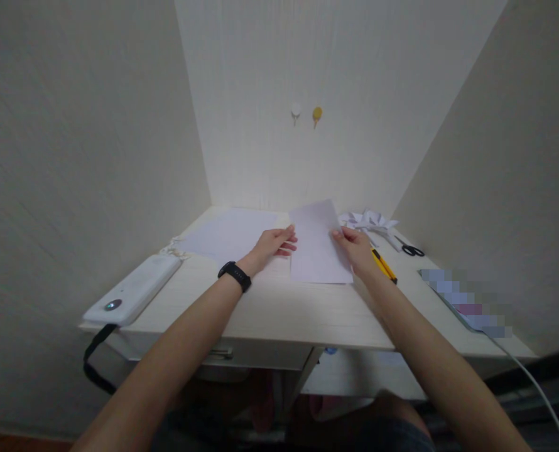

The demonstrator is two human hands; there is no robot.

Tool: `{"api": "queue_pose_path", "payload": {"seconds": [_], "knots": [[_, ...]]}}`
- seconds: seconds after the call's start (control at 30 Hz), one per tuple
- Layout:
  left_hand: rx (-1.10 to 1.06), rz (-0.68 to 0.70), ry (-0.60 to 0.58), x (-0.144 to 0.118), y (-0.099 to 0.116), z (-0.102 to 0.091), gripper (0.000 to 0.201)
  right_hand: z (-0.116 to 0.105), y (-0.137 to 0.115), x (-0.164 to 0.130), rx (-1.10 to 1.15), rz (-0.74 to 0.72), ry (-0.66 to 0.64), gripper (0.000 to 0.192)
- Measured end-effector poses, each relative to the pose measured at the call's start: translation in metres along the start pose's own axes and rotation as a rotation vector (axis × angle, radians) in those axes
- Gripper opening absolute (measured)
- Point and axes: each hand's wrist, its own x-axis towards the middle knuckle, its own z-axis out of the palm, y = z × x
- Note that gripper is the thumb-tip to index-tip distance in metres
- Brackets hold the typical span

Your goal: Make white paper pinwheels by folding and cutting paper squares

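Now | left hand (272,243) flat on paper sheet (317,248) | right hand (355,248) pinching edge

A home craft corner: a small pale desk (279,314) boxed in by plain walls, scissors (411,250) and folded paper shapes (371,221) lying about.

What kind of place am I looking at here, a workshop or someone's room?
Most likely a small home desk in a room corner, set up for paper craft. The light wooden desk sits between plain walls, both hands rest on a white paper sheet, and scissors lie beside folded paper pieces.
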Motion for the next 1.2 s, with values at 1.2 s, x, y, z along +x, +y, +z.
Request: {"api": "queue_pose_path", "payload": {"seconds": [1.2], "knots": [[0.043, -0.207, -0.039, 0.006, 0.001, -0.038, 0.012, -0.015, 0.025, -0.001, 0.418, 0.420, -0.338, 0.029]]}}
